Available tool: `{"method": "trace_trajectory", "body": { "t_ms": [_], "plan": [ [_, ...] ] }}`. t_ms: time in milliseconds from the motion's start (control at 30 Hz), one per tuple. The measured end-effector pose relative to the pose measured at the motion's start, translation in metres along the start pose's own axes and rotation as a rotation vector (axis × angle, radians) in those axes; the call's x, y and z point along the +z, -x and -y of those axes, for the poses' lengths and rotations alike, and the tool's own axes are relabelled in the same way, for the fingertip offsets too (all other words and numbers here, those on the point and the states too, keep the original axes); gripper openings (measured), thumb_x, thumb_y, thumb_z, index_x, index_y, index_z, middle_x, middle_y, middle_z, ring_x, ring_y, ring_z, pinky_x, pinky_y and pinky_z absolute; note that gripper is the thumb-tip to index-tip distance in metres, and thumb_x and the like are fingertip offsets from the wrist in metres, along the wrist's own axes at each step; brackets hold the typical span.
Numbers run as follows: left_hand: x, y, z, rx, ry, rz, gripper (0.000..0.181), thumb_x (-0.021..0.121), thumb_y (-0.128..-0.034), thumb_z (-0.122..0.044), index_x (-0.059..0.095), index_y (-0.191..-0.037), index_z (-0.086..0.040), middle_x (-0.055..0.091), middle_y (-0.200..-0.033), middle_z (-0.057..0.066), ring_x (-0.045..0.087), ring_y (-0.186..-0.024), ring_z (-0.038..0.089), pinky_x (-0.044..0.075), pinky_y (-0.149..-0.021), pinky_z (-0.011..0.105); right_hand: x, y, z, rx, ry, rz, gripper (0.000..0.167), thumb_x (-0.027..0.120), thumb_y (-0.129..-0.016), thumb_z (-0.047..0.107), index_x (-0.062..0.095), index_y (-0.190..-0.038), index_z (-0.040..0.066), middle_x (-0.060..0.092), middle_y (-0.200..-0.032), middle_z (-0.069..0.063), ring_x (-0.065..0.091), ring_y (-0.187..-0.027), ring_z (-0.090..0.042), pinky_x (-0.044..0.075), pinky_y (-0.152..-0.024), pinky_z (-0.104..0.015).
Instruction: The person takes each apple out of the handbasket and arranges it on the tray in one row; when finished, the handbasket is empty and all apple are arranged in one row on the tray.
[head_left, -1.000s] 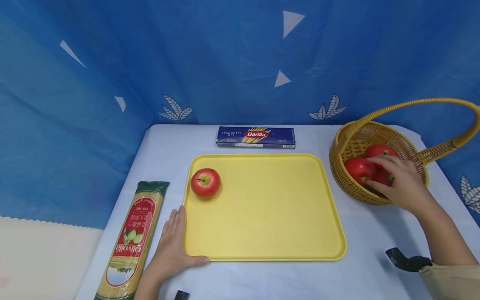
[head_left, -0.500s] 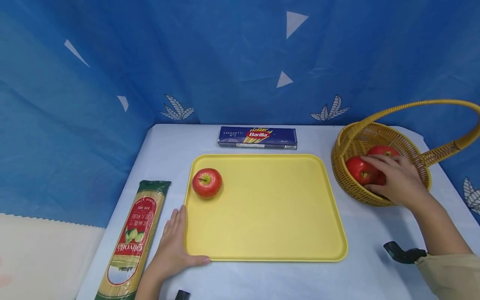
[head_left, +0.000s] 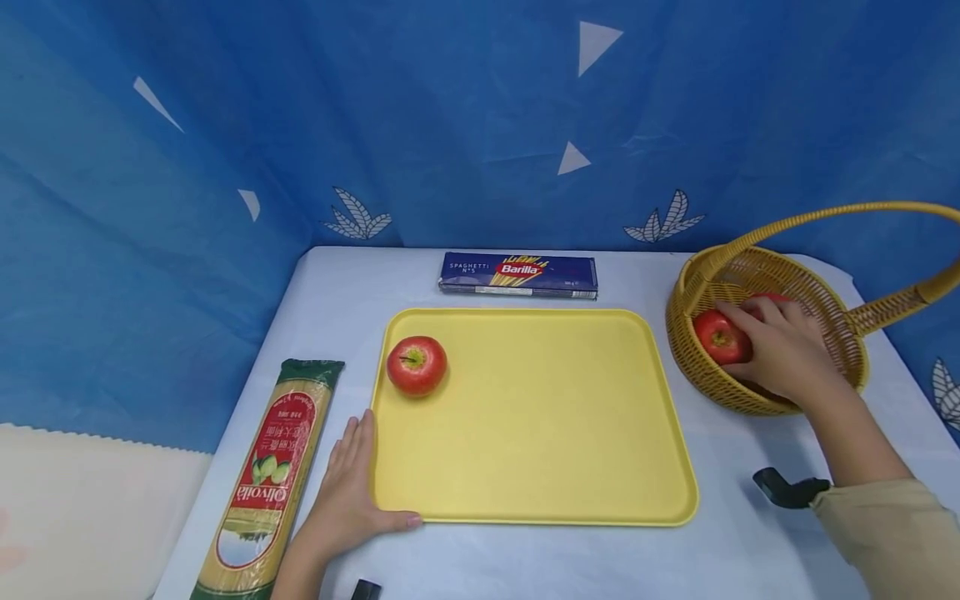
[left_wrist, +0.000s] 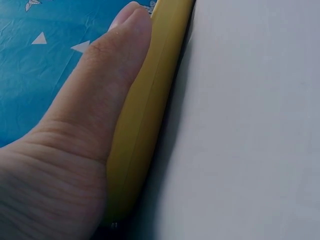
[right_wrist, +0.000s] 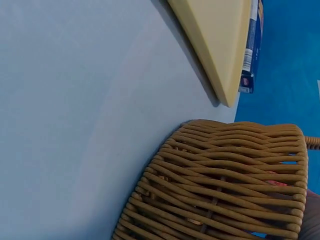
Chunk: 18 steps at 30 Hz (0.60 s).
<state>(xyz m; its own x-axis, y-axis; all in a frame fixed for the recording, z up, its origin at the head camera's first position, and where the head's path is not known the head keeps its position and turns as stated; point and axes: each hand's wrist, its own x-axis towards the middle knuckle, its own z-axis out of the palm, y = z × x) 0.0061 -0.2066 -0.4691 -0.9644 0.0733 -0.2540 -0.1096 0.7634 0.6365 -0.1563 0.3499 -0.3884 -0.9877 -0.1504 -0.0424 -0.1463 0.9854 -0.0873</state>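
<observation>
My left hand lies at the near left corner of a yellow tray, fingers straight along its left edge and thumb along the front one. The left wrist view shows that thumb against the tray's side. One red apple sits in the tray's upper left part. Inside a wicker basket on the right, my right hand grips a red apple between thumb and fingers. Another apple is mostly hidden behind that hand. Woven basket wall fills much of the right wrist view.
A blue Barilla spaghetti box lies behind the tray. Left of the tray is a clear bag of spaghetti with a red label. The basket's tall handle arches over its opening. Blue cloth hangs behind the white table.
My right hand has shifted left within the basket, and its fingers have closed around the left apple. The left hand stays at the tray corner. The head view has shifted slightly.
</observation>
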Motion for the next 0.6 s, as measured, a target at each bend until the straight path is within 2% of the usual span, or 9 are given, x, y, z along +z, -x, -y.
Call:
{"method": "trace_trajectory", "body": {
  "t_ms": [133, 333, 600],
  "plan": [
    [0.000, 0.000, 0.000, -0.006, -0.003, 0.002, 0.157, 0.086, -0.0477, -0.072, -0.007, -0.160, -0.014, 0.000, -0.168, 0.015, -0.008, -0.155, 0.034, 0.002, -0.123, 0.059, 0.004, -0.003, 0.001, -0.011, 0.012, 0.005, 0.115, 0.094, -0.060, 0.042, 0.033, -0.154, 0.018, 0.037, -0.141, -0.029, 0.020, -0.127, -0.055, 0.022, -0.095, -0.072],
    [0.000, 0.000, 0.002, 0.005, 0.004, -0.001, 0.157, 0.086, -0.0475, -0.073, -0.006, -0.160, -0.014, 0.001, -0.168, 0.015, -0.007, -0.155, 0.035, 0.002, -0.124, 0.059, 0.006, -0.003, 0.003, -0.012, 0.004, -0.019, 0.112, 0.096, -0.057, 0.036, 0.038, -0.151, 0.017, 0.045, -0.141, -0.028, 0.024, -0.123, -0.053, 0.026, -0.088, -0.066],
    [0.001, 0.000, 0.002, 0.004, 0.005, -0.010, 0.158, 0.086, -0.0456, -0.073, -0.006, -0.160, -0.015, 0.000, -0.168, 0.014, -0.007, -0.156, 0.033, 0.000, -0.125, 0.055, -0.009, 0.003, 0.000, 0.031, -0.007, -0.093, 0.108, 0.096, -0.057, 0.042, 0.041, -0.145, 0.011, 0.044, -0.135, -0.031, 0.024, -0.121, -0.054, 0.025, -0.086, -0.068]
  ]
}}
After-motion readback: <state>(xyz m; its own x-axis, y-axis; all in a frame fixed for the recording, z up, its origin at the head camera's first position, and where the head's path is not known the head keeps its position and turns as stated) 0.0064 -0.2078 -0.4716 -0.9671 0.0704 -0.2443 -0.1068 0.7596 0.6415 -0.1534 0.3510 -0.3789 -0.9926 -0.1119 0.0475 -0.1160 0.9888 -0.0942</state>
